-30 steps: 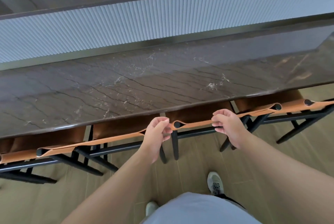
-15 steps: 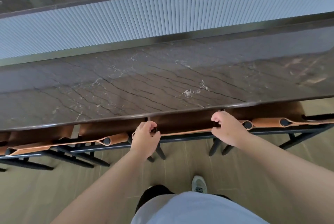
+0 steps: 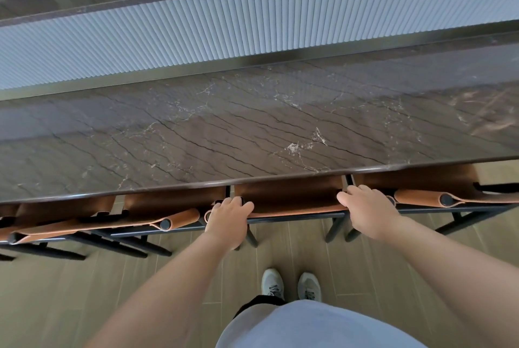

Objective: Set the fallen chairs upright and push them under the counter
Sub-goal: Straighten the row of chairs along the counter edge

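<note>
Chair: middle chair (image 3: 292, 201), upright, seat partly under the counter (image 3: 252, 128) edge; its tan backrest strip runs left-right, between 2 hands.
Left hand: left hand (image 3: 229, 220) fingers curled over the backrest's left end post, gripping it.
Right hand: right hand (image 3: 365, 211) fingers curled over the right end post, gripping it.
Step in hand: judged as the final push inward; chair looks nearly home.
How to do it well: push evenly with both hands so the chair goes in square; keep the push low and level so the legs slide and do not tip; stop before knuckles meet the counter lip.
Facing: seat front points away from the person, under the counter; backrest toward the person.
Long axis: backrest top lies parallel to the counter edge.
Neighbours: left chair (image 3: 157, 218) and right chair (image 3: 438, 196), both upright and tucked in; rolled backrest ends lie just beside each hand.
Floor: wood planks (image 3: 84, 291); 2 white shoes (image 3: 290, 286) stand near the chair's legs.
</note>
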The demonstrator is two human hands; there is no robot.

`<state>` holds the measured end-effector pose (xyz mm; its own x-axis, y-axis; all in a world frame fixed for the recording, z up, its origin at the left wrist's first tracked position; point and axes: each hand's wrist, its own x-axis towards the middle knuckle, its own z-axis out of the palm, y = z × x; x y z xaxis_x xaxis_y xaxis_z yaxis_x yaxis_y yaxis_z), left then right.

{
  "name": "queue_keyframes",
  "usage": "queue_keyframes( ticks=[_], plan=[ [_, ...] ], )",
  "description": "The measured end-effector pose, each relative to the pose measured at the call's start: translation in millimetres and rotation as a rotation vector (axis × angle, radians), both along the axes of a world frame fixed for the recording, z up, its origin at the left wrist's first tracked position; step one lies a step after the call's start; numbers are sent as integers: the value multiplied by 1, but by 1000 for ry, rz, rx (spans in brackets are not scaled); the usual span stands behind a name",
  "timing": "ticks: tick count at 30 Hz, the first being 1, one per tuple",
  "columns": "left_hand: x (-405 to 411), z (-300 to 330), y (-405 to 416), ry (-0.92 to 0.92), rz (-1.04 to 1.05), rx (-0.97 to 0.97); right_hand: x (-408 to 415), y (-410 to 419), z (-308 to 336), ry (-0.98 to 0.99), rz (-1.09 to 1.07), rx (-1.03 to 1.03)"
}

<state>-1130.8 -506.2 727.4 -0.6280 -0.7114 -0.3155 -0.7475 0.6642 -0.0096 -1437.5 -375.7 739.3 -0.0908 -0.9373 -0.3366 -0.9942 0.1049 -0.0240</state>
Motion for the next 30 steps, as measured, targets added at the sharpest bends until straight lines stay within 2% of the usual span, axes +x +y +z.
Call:
queue_keyframes(
  ticks=[8,30],
  plan=[
    [4,-4,-4,-135,-75,-19,2,-4,5,82,13,66],
    [12,4,0,-92,-84,-15,1,3,5,83,69,78]
  ],
)
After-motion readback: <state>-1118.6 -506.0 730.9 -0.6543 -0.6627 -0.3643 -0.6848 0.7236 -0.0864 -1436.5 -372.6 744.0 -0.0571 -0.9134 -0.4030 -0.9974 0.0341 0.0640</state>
